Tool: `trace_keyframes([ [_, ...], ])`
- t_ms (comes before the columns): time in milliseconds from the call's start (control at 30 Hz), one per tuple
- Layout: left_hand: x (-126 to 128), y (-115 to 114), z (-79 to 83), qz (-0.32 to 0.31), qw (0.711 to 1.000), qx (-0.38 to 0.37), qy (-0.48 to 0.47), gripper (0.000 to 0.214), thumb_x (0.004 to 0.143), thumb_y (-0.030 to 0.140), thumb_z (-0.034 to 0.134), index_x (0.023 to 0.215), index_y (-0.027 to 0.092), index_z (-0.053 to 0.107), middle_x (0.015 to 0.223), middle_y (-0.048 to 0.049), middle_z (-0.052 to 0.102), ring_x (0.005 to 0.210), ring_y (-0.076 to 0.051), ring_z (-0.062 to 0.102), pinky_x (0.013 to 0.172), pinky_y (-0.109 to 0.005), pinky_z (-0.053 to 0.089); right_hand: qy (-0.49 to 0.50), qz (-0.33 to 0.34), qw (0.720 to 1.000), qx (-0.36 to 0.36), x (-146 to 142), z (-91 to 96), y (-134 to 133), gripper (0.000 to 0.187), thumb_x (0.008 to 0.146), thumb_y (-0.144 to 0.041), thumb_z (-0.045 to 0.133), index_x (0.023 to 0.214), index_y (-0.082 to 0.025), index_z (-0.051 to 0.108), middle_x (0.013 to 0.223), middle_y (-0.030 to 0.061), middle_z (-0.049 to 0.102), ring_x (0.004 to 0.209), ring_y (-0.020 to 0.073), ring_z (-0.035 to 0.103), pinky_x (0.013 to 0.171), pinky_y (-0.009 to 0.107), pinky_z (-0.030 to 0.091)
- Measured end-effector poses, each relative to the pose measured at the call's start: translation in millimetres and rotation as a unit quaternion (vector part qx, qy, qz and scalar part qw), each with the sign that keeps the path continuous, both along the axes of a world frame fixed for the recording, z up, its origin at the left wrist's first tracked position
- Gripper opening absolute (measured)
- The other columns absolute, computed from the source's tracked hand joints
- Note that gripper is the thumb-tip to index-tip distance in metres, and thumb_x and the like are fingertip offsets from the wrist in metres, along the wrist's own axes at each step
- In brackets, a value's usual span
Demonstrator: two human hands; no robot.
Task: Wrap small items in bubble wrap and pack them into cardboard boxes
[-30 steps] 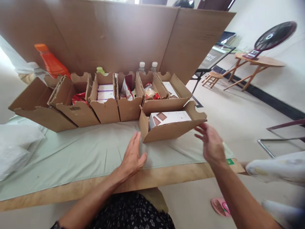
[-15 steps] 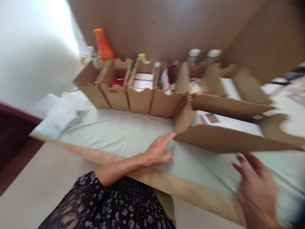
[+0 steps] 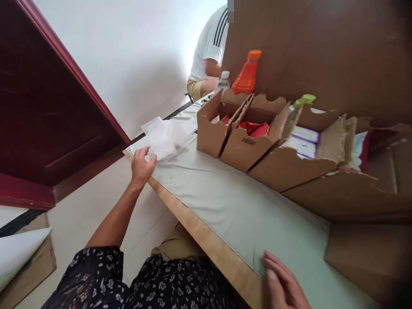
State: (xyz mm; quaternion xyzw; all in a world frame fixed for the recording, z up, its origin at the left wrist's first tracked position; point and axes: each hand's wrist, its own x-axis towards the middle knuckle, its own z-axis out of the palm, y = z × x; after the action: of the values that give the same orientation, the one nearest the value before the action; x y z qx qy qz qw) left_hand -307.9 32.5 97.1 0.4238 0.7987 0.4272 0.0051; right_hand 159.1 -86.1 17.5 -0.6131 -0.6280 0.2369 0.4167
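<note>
My left hand (image 3: 142, 166) is at the near edge of the pile of thin white translucent plastic bags (image 3: 165, 139), its fingers curved and apart. Whether the fingertips touch the bags I cannot tell. At the bottom right, my right hand (image 3: 283, 281) is by the front edge of the cloth-covered table (image 3: 222, 206), fingers stretched out and nothing seen in them. Part of it is cut off by the frame. A row of cardboard boxes (image 3: 238, 143) stands behind; red packets (image 3: 254, 128) and purple-edged white packs (image 3: 304, 139) show inside.
An orange bottle (image 3: 247, 73), a clear bottle with a white cap (image 3: 222, 81) and a green cap (image 3: 305, 100) rise behind the boxes. A tall brown panel (image 3: 309, 47) stands at the back. Another person (image 3: 210, 51) sits beyond. A dark red door (image 3: 58, 86) is at left.
The view has swung left. My left hand has moved from the front box's corner to the plastic bags. My right hand has moved from under that box to the table's front edge.
</note>
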Motion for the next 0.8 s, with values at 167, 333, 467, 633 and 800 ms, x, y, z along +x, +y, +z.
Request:
trace_keyframes([
  [167,-76.5,51.9,-2.7,0.089,0.991,0.005,-0.097,0.058,0.08,0.033,0.069,0.132,0.01,0.061,0.117,-0.0164,0.072,0.105,-0.03,0.069,0.103,-0.047,0.052,-0.084,0.193,0.976,0.058,-70.8,18.7,47.7,0.025,0.101,-0.038,0.058,0.105,-0.027,0.08,0.117,0.0066,0.081,0.107,0.0256,0.078,0.092,0.041,0.067],
  [333,-107.1,107.8,-11.7,0.074,0.978,0.047,-0.189,0.063,0.074,0.031,0.07,0.133,0.01,0.06,0.096,-0.0072,0.072,0.085,-0.022,0.067,0.082,-0.033,0.054,-0.149,0.311,0.933,0.1,-133.0,34.6,114.8,0.028,0.103,-0.029,0.052,0.117,-0.024,0.077,0.127,0.0097,0.077,0.115,0.0246,0.074,0.099,0.043,0.063],
  [467,-105.9,125.4,-15.5,0.051,0.97,0.09,-0.22,0.055,0.069,0.024,0.065,0.123,0.012,0.064,0.076,0.0021,0.063,0.068,-0.015,0.058,0.067,-0.026,0.046,-0.272,0.348,0.892,0.097,-214.0,52.3,183.8,0.039,0.094,-0.013,0.054,0.128,-0.02,0.074,0.157,0.0159,0.056,0.142,0.0322,0.056,0.111,0.052,0.054],
  [633,-101.0,116.0,-19.7,0.033,0.965,0.118,-0.231,0.023,0.064,0.022,0.062,0.086,0.017,0.066,0.065,0.0051,0.053,0.063,-0.013,0.049,0.06,-0.024,0.037,-0.328,0.359,0.872,0.054,-310.1,63.4,253.4,0.051,0.087,0.001,0.049,0.128,-0.017,0.072,0.169,0.0148,0.042,0.157,0.033,0.038,0.117,0.054,0.047],
  [800,-108.3,101.1,-10.4,0.009,0.952,0.132,-0.275,0.016,0.06,0.022,0.063,0.076,0.018,0.065,0.066,0.0028,0.058,0.065,-0.014,0.052,0.062,-0.025,0.041,-0.283,0.34,0.895,0.067,-306.8,68.7,268.3,0.063,0.094,-0.009,0.046,0.157,-0.011,0.047,0.168,0.0188,0.042,0.155,0.0288,0.042,0.124,0.052,0.041],
])
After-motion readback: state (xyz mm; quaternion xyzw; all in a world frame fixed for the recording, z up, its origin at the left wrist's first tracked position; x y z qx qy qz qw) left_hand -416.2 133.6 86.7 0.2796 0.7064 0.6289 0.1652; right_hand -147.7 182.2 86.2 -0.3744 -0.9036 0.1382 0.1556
